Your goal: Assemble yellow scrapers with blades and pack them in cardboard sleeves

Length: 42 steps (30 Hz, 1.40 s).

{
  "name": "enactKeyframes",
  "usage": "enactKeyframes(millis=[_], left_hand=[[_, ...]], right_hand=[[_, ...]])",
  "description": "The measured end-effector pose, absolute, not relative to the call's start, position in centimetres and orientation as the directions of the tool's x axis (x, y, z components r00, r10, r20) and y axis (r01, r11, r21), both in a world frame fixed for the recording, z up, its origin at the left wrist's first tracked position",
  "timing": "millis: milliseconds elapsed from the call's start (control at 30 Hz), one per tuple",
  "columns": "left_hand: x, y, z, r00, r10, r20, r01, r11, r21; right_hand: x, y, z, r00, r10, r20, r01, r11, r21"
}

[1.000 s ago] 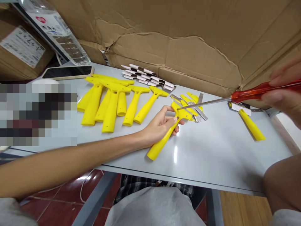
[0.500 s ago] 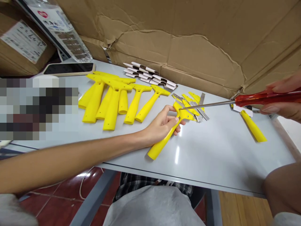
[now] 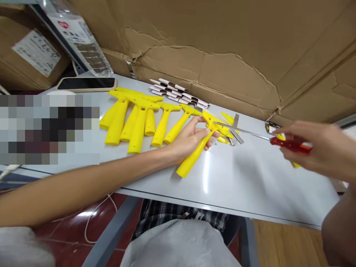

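My left hand (image 3: 194, 139) is closed around the neck of a yellow plastic scraper (image 3: 196, 154), its handle slanting down toward the table's front edge. A screwdriver (image 3: 290, 144) with a red handle is gripped in my right hand (image 3: 314, 148). Its long metal shaft reaches left, and the tip is at the scraper's head; whether it sits in a screw I cannot tell. Just behind the held scraper lies a small heap of yellow plates and metal blades (image 3: 236, 135), partly hidden by the scraper and the shaft.
Several yellow scraper handles (image 3: 136, 129) lie left of my hand. Stacked white-and-dark sleeves (image 3: 178, 92) rest at the back by a cardboard wall (image 3: 236, 70). A phone (image 3: 87, 83) lies at the back left, near plastic-wrapped packaging (image 3: 89, 52). Another yellow piece is mostly hidden behind my right hand.
My right hand with the screwdriver has come left and lower, more into view. The held scraper's head has shifted slightly up and left. The camera view has shifted a little.
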State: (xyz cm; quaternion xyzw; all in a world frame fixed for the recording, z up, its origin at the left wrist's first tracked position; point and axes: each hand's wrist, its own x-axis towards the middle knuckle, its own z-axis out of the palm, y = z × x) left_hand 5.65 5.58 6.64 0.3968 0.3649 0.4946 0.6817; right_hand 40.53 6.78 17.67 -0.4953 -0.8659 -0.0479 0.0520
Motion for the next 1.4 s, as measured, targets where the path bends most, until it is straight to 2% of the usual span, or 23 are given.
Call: enactKeyframes(millis=[100,200,367,533,700,767,833,933,1133,1233,1400], left_hand=[[5.4,6.2,7.3,0.203,0.972,-0.114,-0.429,0.193,0.882],[5.1,7.1,7.1,0.187,0.972,-0.144,-0.462,0.216,0.86],[4.7,8.5,6.6,0.138,0.977,-0.163,-0.458,0.209,0.864],[4.1,9.2,7.1,0.127,0.98,-0.155,-0.478,0.197,0.856],[4.1,9.3,7.1,0.129,0.976,-0.175,-0.512,0.217,0.831],[4.2,9.2,7.0,0.15,0.971,-0.184,-0.508,0.235,0.829],[4.4,9.0,6.9,0.174,0.967,-0.186,-0.5,0.25,0.829],[4.7,8.5,6.6,0.215,0.96,-0.178,-0.507,0.265,0.82],[5.0,7.5,6.3,0.22,0.953,-0.206,-0.594,0.299,0.747],[5.0,7.3,6.2,0.275,0.945,-0.175,-0.606,0.312,0.731],[4.9,7.1,5.6,0.373,0.924,-0.088,-0.551,0.297,0.78]], right_hand=[[42.6,6.1,13.9,-0.479,0.875,0.065,0.878,0.477,0.037],[45.8,6.3,10.1,-0.359,0.922,0.143,0.933,0.358,0.032],[48.7,8.3,5.4,-0.183,0.972,0.15,0.981,0.19,-0.036],[48.3,10.1,5.0,-0.19,0.981,0.043,0.982,0.191,-0.006],[47.6,11.4,7.4,-0.213,0.961,-0.176,0.976,0.201,-0.087],[46.5,11.7,8.4,-0.227,0.964,-0.14,0.973,0.219,-0.075],[44.3,11.6,9.4,-0.266,0.964,-0.018,0.963,0.264,-0.054],[39.3,10.6,10.5,-0.333,0.938,0.092,0.932,0.343,-0.119],[32.2,9.4,9.1,-0.465,0.883,0.065,0.843,0.464,-0.273],[32.9,10.3,6.8,-0.452,0.886,0.1,0.836,0.46,-0.3],[35.3,11.6,4.8,-0.391,0.91,0.138,0.823,0.413,-0.39]])
